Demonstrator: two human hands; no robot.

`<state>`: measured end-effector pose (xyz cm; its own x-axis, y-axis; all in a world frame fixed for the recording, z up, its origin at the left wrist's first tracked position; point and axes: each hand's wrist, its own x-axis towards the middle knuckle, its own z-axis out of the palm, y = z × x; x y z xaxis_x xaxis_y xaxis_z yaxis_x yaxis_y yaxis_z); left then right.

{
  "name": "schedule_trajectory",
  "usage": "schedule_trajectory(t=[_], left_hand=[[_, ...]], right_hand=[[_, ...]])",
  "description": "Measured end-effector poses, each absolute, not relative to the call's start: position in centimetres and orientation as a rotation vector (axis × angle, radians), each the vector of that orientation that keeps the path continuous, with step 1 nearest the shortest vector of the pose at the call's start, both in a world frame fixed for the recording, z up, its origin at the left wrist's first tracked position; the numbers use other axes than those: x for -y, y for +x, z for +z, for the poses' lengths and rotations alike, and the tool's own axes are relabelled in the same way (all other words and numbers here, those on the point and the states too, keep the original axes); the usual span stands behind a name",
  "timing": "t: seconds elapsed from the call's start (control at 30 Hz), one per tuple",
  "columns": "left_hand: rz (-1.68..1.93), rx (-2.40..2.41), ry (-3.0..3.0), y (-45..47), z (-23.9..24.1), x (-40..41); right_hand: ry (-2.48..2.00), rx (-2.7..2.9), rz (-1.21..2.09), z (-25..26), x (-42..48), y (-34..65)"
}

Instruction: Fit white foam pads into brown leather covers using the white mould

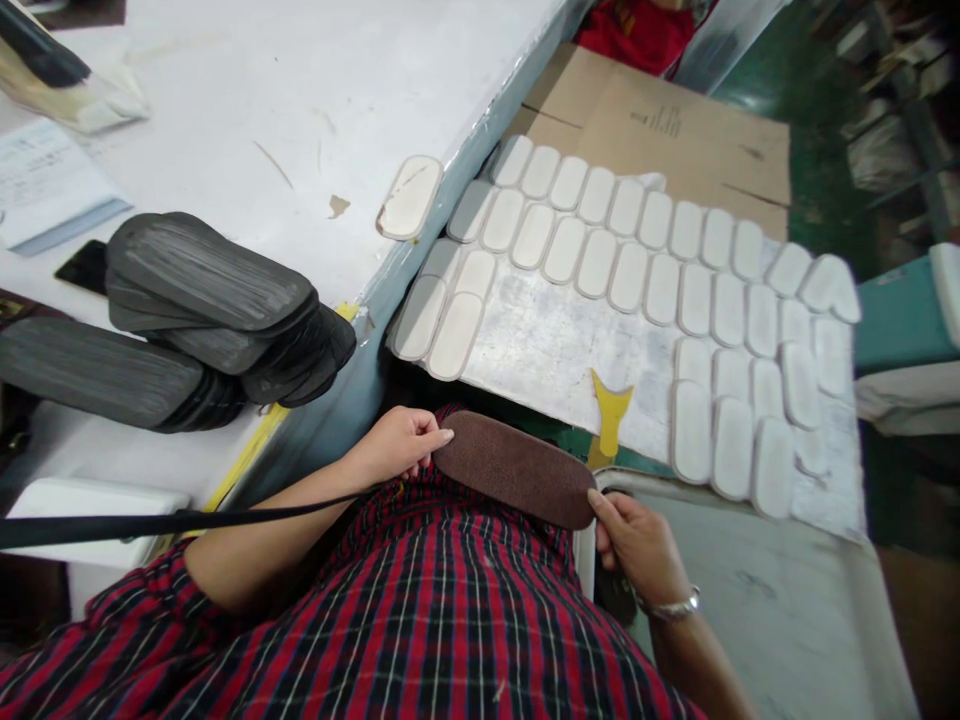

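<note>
A long brown leather-like piece (517, 468) with rounded ends is stretched level in front of my checked shirt. My left hand (401, 440) pinches its left end between thumb and fingers. At the opposite end my right hand (637, 540) grips the edge, thumb on top. To the left, stacked dark grey rounded pieces (214, 270) with brushed-looking faces lie at the table's edge. Rows of pale oval pieces (630, 275) with thin darker rims cover much of a whitish board (540, 330) ahead and to the right.
The white table (315, 60) extends along the left and back, with papers (52, 190) on it. One stained pale oval (410, 197) sits on its edge. A yellow forked marking (613, 412) shows near the board's front. Cardboard (675, 140) lies behind the board.
</note>
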<state>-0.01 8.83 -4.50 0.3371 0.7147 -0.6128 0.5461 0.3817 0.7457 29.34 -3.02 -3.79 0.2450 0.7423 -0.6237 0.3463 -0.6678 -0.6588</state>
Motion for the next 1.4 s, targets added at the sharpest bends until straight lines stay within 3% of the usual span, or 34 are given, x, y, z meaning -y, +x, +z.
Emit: schedule_trajectory(t=[0.9,1.1,1.23,1.4], left_hand=[[0.013,-1.389,1.578,0.8,-4.3,-8.8],[-0.305,-1.316,2.339,1.4,-2.2,-10.6],[-0.236,-1.072,2.739,4.5,-0.8,-11.2],[0.012,-0.542,2.804,9.0,-2.1,-10.1]], right_hand=[[-1.901,0.954,1.372,-5.2,3.7,30.1],[-1.879,0.987,1.372,-5.5,3.9,30.3],[-1.913,1.030,1.352,-5.2,3.8,30.2],[-1.929,1.039,1.368,-5.1,3.8,30.2]])
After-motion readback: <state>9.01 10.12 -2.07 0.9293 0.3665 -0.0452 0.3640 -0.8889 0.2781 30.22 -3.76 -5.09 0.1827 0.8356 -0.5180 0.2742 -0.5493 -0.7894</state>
